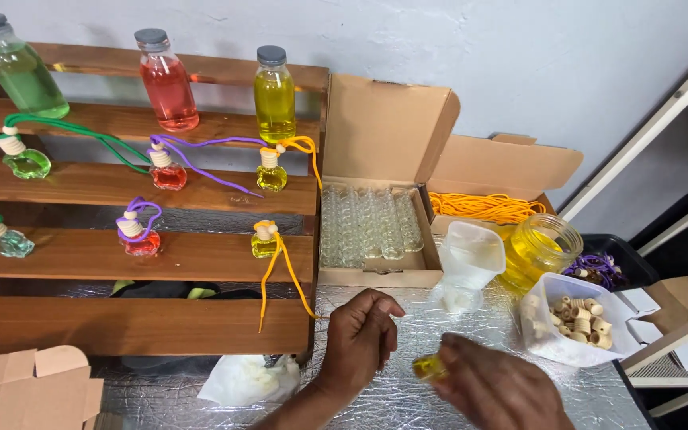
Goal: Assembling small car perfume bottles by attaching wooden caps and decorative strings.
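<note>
We see a crinkled, shiny foil sheet (408, 398) over the table. The rack (137, 255) is stained wood, smooth with a slight sheen. The bottles (274, 95) are clear glossy glass with matt grey caps. Both boxes (384, 127) are matt brown cardboard. The jar (541, 248) is glossy glass, the tub (575, 322) cloudy plastic holding pale wooden caps (581, 317). The cords (483, 207) look like woven fabric.

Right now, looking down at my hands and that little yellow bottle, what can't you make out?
Head view only:
- The small yellow bottle: mostly covered by the right hand; its shape and whether it is capped are hidden.
- The right hand: blurred, cut off by the bottom edge.
- The left hand: fingers curled; anything pinched in them is too small to tell.
- The white bag: contents unclear.
- The glass bottles in the open box: too small to count.
</note>
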